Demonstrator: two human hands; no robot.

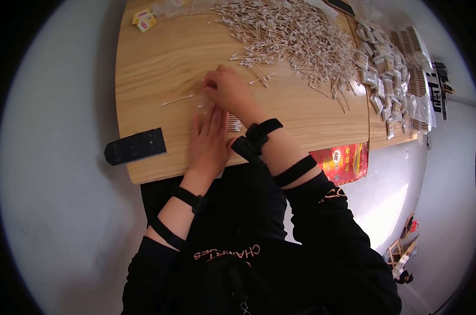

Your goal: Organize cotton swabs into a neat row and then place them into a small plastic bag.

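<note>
My left hand (209, 140) lies flat on the wooden table (159, 63), fingers together, pressing on a small row of cotton swabs (234, 124) that sticks out at its right side. My right hand (227, 88) is just beyond it, fingers curled down onto the table among a few loose swabs; whether it pinches any is hidden. A single swab (177, 100) lies to the left of it. A large heap of cotton swabs (293, 34) covers the far middle of the table.
Several small filled clear packets (385, 73) are piled at the table's right end. A black flat device (135, 146) overhangs the near left edge. Small yellow packets (144, 20) lie at the far left. A red bag (343, 161) sits below the table's near edge.
</note>
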